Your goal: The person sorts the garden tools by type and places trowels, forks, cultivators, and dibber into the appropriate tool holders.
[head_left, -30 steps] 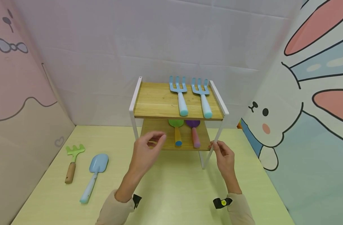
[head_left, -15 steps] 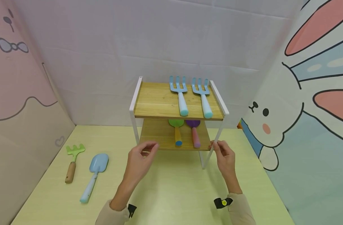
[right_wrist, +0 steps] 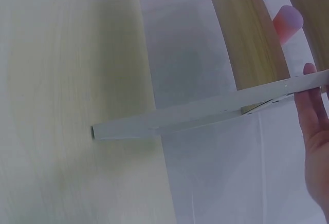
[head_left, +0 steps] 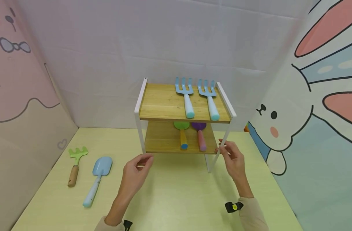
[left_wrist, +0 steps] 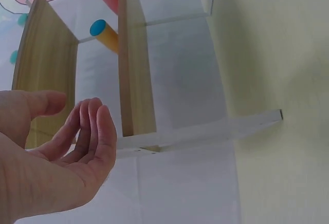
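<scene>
Rack: two-tier rack [head_left: 161,104], upright on the worktop [head_left: 176,192], short of its back edge.
Right-hand grip: fingers of the right-hand grip [head_left: 233,160] pass behind the rack's right front leg [head_left: 214,160], thumb on the near side; loosely round it, firmness cannot be told.
Left-hand grip: the left-hand grip [head_left: 135,171] is bent but holds nothing, just by the rack's left front leg; contact cannot be told.
Upper shelf: left fork [head_left: 188,98] and right fork [head_left: 210,99], tines at the back edge, handle ends by the front edge.
Lower shelf: green trowel [head_left: 183,133] and purple trowel [head_left: 201,137], handles toward the front edge.
Worktop, left edge: green rake [head_left: 75,166] and, just right of it, blue trowel [head_left: 98,180].
Step (judged): steadying or squaring the rack.
Next move (judged): likely calls for easing off the leg without tipping the rack; the left-hand grip is free for the rake or blue trowel.
Hidden: both trowel heads partly under the upper shelf; left front foot behind the hand in the head view; right thumb outside the right wrist view.
Unclear: orange scrap [head_left: 246,128] at the worktop's back right corner.
</scene>
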`<control>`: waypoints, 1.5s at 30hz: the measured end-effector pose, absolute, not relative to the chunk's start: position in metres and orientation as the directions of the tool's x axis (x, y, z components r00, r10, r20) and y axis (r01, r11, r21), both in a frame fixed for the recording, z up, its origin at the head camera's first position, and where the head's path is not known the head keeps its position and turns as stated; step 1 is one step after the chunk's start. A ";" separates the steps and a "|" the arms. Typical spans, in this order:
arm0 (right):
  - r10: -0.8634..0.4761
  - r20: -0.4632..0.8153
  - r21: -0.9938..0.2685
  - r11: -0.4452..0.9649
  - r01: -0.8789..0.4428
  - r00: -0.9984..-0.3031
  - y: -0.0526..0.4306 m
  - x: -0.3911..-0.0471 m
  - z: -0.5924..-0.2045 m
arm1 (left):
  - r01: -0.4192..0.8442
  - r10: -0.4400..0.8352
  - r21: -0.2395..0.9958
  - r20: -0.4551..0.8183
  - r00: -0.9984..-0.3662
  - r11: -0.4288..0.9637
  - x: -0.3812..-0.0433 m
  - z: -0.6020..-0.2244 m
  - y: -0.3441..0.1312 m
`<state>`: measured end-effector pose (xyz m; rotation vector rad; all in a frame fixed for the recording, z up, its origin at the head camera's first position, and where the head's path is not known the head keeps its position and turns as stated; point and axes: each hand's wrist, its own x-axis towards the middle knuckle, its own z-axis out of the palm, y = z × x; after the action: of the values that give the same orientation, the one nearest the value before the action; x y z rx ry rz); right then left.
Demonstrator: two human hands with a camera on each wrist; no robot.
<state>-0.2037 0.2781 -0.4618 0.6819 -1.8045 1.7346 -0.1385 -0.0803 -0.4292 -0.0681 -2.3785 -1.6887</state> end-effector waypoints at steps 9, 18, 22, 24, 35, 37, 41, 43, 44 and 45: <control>-0.040 0.634 -0.767 0.097 -0.635 -0.772 0.282 -0.199 -0.454 | 0.118 -0.143 0.906 0.190 -0.971 0.406 -0.131 -0.453 -0.098; -0.051 0.617 -0.765 0.193 -0.614 -0.785 0.285 -0.199 -0.451 | 0.054 -0.191 0.887 0.158 -0.969 0.459 -0.127 -0.469 -0.114; -0.056 0.632 -0.750 0.208 -0.628 -0.773 0.284 -0.199 -0.451 | 0.025 -0.210 0.884 0.138 -0.968 0.467 -0.126 -0.474 -0.122; -0.055 0.637 -0.744 0.218 -0.632 -0.769 0.284 -0.199 -0.451 | 0.017 -0.217 0.882 0.135 -0.967 0.471 -0.125 -0.477 -0.126; -0.049 0.644 -0.738 0.226 -0.636 -0.764 0.284 -0.200 -0.455 | -0.019 -0.274 0.863 0.140 -0.951 0.506 -0.120 -0.487 -0.147; -0.048 0.638 -0.744 0.218 -0.631 -0.769 0.283 -0.200 -0.455 | -0.031 -0.286 0.859 0.135 -0.949 0.511 -0.119 -0.488 -0.150; -0.047 0.631 -0.750 0.218 -0.624 -0.775 0.283 -0.200 -0.454 | -0.062 -0.311 0.854 0.120 -0.943 0.516 -0.116 -0.491 -0.158; -0.045 0.629 -0.751 0.224 -0.621 -0.776 0.284 -0.200 -0.455 | -0.078 -0.326 0.854 0.110 -0.939 0.514 -0.115 -0.493 -0.161; -0.044 0.628 -0.752 0.224 -0.620 -0.777 0.284 -0.200 -0.455 | -0.085 -0.331 0.853 0.107 -0.937 0.514 -0.115 -0.494 -0.163; -0.042 0.628 -0.753 0.221 -0.620 -0.777 0.284 -0.200 -0.455 | -0.091 -0.336 0.853 0.102 -0.936 0.513 -0.114 -0.495 -0.165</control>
<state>-0.2004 0.2838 -0.4549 0.6090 -2.0200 1.5883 -0.1141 -0.1655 -0.4952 0.3612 -2.5020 -1.3886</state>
